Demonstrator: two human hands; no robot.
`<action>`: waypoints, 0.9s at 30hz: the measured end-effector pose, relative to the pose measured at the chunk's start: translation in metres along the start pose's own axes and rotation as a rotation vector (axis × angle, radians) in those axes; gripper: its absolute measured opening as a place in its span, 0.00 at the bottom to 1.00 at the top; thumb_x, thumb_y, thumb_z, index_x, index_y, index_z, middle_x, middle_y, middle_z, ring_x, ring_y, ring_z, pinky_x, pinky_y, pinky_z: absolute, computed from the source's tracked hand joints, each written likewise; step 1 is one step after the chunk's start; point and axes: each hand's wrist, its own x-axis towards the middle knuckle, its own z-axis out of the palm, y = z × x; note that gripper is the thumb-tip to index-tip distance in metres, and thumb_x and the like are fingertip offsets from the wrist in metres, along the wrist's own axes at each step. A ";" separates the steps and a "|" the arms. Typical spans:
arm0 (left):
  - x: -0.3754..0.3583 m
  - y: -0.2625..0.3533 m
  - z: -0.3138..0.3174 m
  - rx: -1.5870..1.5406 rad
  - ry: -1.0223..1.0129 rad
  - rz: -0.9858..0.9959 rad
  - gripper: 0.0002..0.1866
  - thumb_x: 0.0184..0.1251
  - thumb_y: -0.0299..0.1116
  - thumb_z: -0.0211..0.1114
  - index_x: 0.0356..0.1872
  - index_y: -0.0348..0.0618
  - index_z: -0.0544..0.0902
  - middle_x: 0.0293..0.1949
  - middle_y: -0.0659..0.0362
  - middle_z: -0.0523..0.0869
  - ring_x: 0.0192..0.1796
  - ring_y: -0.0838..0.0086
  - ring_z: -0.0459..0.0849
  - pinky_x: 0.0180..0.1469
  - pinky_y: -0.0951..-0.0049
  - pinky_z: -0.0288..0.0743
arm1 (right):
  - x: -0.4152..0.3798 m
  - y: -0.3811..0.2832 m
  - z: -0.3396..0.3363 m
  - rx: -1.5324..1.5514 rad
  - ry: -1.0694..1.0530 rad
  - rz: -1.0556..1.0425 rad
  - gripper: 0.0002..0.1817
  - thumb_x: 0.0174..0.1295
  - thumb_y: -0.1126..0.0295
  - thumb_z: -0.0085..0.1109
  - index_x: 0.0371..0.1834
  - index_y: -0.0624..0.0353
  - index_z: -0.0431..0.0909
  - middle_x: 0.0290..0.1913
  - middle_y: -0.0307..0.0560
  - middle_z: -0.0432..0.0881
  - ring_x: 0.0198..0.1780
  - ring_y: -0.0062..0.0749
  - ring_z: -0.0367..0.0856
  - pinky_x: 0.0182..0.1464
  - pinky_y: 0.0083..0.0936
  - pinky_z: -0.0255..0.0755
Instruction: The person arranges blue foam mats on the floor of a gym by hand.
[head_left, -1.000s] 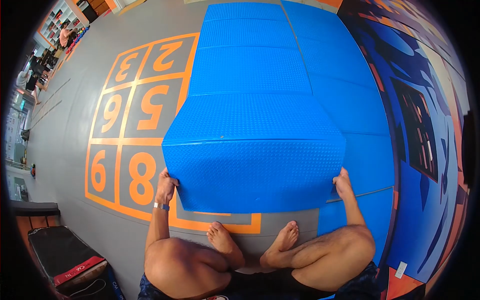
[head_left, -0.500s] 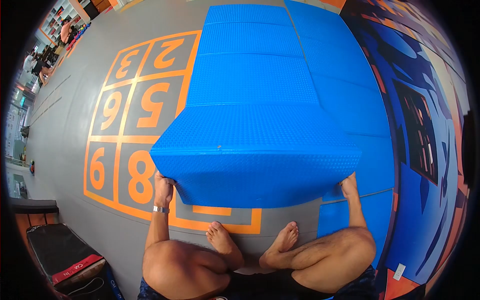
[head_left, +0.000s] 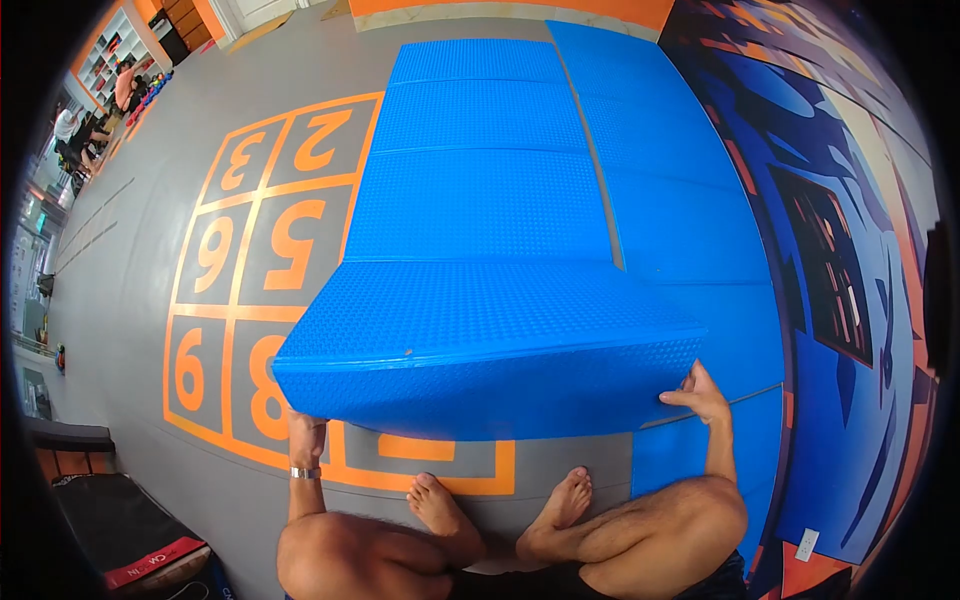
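Note:
A blue textured folding mat (head_left: 480, 210) stretches away from me, its near panels raised and bent along a crease. My left hand (head_left: 306, 436), with a metal watch on the wrist, grips the near left corner, its fingers partly behind the mat. At the near right corner is my right hand (head_left: 699, 395), its thumb apart from the fingers and resting along the mat's edge; the mat lies between them. My bare feet are on the grey floor just below the raised panels.
More blue mats (head_left: 690, 230) lie along the right, beside a painted wall (head_left: 850, 270). Orange numbered squares (head_left: 235, 310) mark the grey floor at left. A black padded item (head_left: 110, 520) sits at lower left. Two people (head_left: 75, 130) are at the far left.
The mat's raised near end has shifted down and to the left in view. My left hand has moved down with it. My right hand's thumb and fingers show more spread now.

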 end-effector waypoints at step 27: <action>-0.036 0.031 -0.018 0.237 0.062 0.017 0.17 0.45 0.08 0.53 0.36 0.38 0.79 0.33 0.65 0.80 0.35 0.81 0.77 0.37 0.79 0.68 | -0.021 -0.003 -0.014 0.007 0.259 0.004 0.24 0.36 0.87 0.76 0.41 0.66 0.80 0.38 0.44 0.85 0.39 0.28 0.83 0.39 0.27 0.81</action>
